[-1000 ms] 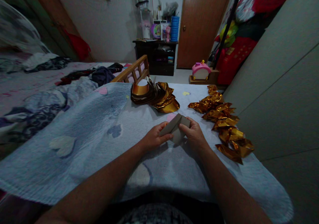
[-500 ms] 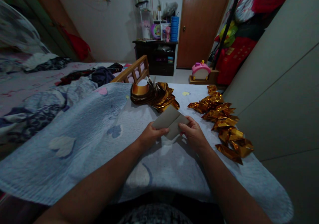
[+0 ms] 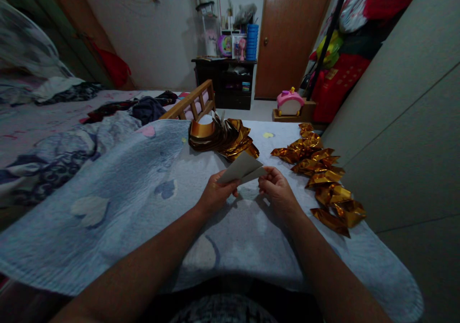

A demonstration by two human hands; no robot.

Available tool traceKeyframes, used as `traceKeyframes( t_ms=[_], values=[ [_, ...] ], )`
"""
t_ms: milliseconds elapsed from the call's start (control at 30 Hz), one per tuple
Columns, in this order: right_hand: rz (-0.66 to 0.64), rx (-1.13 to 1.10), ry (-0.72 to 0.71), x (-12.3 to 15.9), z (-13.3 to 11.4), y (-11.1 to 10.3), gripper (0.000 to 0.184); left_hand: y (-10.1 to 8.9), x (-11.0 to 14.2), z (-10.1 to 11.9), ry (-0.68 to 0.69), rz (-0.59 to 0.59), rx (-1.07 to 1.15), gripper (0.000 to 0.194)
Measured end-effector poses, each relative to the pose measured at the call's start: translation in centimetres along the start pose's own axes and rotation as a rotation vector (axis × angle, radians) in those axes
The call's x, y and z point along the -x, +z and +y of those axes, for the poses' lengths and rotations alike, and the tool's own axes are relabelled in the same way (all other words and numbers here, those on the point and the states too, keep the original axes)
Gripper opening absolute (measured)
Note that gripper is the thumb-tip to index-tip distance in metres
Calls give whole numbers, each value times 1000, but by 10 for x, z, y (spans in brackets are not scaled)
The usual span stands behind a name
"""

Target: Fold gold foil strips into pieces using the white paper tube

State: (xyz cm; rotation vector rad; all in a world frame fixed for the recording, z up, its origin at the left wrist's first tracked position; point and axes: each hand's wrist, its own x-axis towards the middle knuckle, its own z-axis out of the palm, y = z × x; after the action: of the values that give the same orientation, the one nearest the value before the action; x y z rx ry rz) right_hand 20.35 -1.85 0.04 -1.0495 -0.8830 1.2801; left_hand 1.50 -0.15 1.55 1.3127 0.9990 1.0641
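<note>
A pale sheet of paper (image 3: 240, 168), folded so that two flaps overlap, is between my hands above the blue blanket (image 3: 143, 236). My left hand (image 3: 217, 189) is closed on its left side, thumb on top. The fingers of my right hand (image 3: 275, 185) are pinched at the sheet's right corner. Just beyond the sheet lies a fanned stack of gold foil paper (image 3: 235, 141), bent in a curve. To the right of my right hand, several folded gold foil pieces (image 3: 325, 175) lie in a long row.
A wooden rail (image 3: 192, 100) rises behind the blanket's far edge. Clothes and bedding (image 3: 89, 126) lie on a bed at left. A pale cabinet (image 3: 402, 121) stands close on the right. Farther back are a pink toy case (image 3: 289, 103) and a dark shelf (image 3: 224, 83).
The paper's right part has been folded further, so the sheet looks narrower. My right fingers have moved from the sheet's face to its right corner. The gold pieces have not moved.
</note>
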Motion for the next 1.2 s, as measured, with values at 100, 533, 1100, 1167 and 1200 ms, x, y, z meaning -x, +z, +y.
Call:
traceKeyframes(
  t_ms=[100, 533, 1100, 1167, 1200],
  values=[
    [-70, -13, -10, 2, 1, 0, 46, 0, 0, 0, -50, -23, 22, 28],
    [-161, -6, -40, 3, 1, -2, 32, -2, 0, -12, -116, -230, 120, 43],
    [-511, 310, 93, 10, 2, 0, 24, -11, -6, -3, 23, -129, -82, 32],
    [-525, 302, 98, 10, 3, -1, 24, -10, -5, -2, 5, -150, -73, 28],
    [-528, 292, 104, 10, 4, -1, 24, -10, -5, -2, -6, -148, -55, 28]
  ],
)
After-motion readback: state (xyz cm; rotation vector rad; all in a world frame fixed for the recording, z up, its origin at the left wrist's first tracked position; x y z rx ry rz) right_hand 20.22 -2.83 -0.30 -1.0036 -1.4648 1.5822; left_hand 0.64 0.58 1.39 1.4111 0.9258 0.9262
